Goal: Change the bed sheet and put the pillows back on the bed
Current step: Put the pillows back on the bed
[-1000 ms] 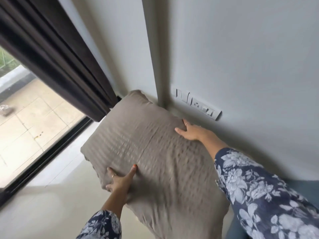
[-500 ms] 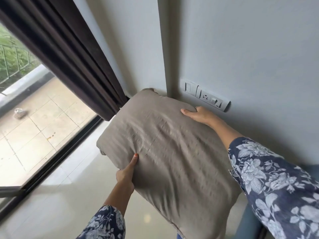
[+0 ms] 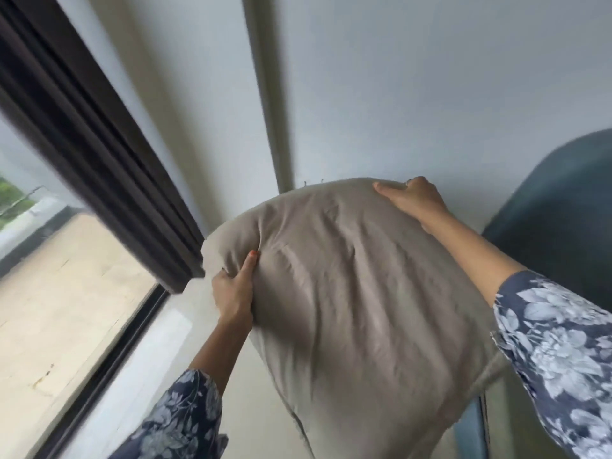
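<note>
A: Where's the pillow (image 3: pixel 357 293) right now?

B: It's up in the air in front of you, carried between your 2 hands, with the wall (image 3: pixel 430 94) behind it and the dark curtain (image 3: pixel 99 154) off to its left. Your left hand (image 3: pixel 233 293) grips the near left edge, thumb pressed into the top face and fingers curled under a bunched fold. Your right hand (image 3: pixel 412 202) is on the far top edge; the thumb lies flat on the fabric and the fingers seem to wrap over the back, though I can't see them fully.

A: So what should I mind while carrying it?

B: The bed isn't in view, so you'll likely need to turn toward it first. A blue upholstered piece (image 3: pixel 563 210) sits just to your right; I can't tell what it is, so swing the pillow clear of it. The lower end hangs loose below your arms, so lift it enough that the cover doesn't drag on the floor (image 3: pixel 261 409).

A: Is the grip good enough?

B: I'd say so for a soft, light thing. Your left hand holds mostly cover, though, and that could slip off the filling. Take a deeper handful, keep both hands on opposite edges, and lay the pillow down flat, not dropped from 1 corner.
</note>
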